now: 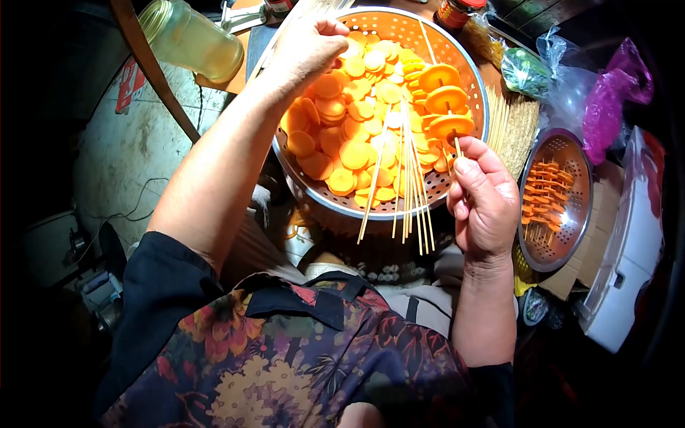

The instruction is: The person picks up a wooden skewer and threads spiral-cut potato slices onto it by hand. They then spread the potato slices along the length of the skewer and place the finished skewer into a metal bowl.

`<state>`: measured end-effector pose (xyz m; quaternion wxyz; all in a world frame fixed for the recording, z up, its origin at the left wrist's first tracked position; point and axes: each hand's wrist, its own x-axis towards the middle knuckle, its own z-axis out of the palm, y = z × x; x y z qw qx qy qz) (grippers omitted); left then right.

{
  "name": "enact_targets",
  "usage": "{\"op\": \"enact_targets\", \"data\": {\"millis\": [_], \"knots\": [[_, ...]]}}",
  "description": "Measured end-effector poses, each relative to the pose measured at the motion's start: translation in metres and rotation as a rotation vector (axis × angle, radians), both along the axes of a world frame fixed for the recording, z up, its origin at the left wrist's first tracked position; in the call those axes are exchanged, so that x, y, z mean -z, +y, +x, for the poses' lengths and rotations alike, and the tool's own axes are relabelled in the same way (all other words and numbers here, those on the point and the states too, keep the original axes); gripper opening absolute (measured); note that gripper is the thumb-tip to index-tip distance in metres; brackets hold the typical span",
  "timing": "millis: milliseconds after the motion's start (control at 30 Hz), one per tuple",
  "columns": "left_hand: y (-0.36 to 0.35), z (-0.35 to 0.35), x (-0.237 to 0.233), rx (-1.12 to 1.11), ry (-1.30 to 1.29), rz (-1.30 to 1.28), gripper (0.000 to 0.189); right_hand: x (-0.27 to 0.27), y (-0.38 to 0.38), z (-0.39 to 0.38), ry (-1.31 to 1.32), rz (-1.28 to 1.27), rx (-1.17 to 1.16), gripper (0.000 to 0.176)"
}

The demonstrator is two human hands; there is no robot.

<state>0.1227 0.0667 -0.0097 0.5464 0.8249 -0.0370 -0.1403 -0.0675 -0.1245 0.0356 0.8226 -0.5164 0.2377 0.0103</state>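
Note:
A large metal colander (pixel 307 180) with a holed wall holds many round carrot slices (pixel 354 154). My right hand (pixel 481 192), at its right rim, pinches the lower end of a wooden skewer (pixel 458 147). Several carrot slices (pixel 445 100) are threaded on that skewer, spaced apart. Over the far left part of the colander, my left hand (pixel 314 51) has its fingers curled together above the slices; anything in them is hidden. Several bare skewers (pixel 410 178) lie across the slices and stick out over the near rim.
On the right, a smaller colander (pixel 554 251) holds threaded carrot skewers (pixel 546 200). A bundle of skewers (pixel 515 128) lies beside the large colander. Plastic bags (pixel 615 96), a red-lidded jar (pixel 457 11) and a white foam box (pixel 622 257) stand around. A clear container (pixel 193 43) is at the upper left.

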Motion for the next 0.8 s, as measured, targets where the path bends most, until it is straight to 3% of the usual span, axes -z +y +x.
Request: {"op": "enact_targets", "data": {"millis": [67,167,433,567,767,800], "knots": [[0.009,0.008,0.01,0.096,-0.096,0.328,0.012,-0.002,0.001,0.001,0.013,-0.002,-0.002,0.027],[0.007,0.001,0.013,0.273,-0.118,0.607,0.018,-0.002,0.002,0.001,0.026,-0.009,-0.004,0.027],[0.018,0.007,0.008,0.217,0.036,0.727,0.021,-0.004,0.003,0.001,0.016,0.002,0.006,0.027],[0.016,-0.001,0.005,0.325,0.003,0.812,0.032,-0.004,0.004,0.001,0.025,-0.02,-0.019,0.027],[0.014,-0.004,0.011,0.34,-0.018,0.742,0.024,0.0,0.004,0.0,0.032,-0.029,-0.052,0.027],[0.017,0.001,0.016,0.312,0.05,0.599,0.021,0.001,0.004,0.0,0.027,-0.03,-0.055,0.027]]}}
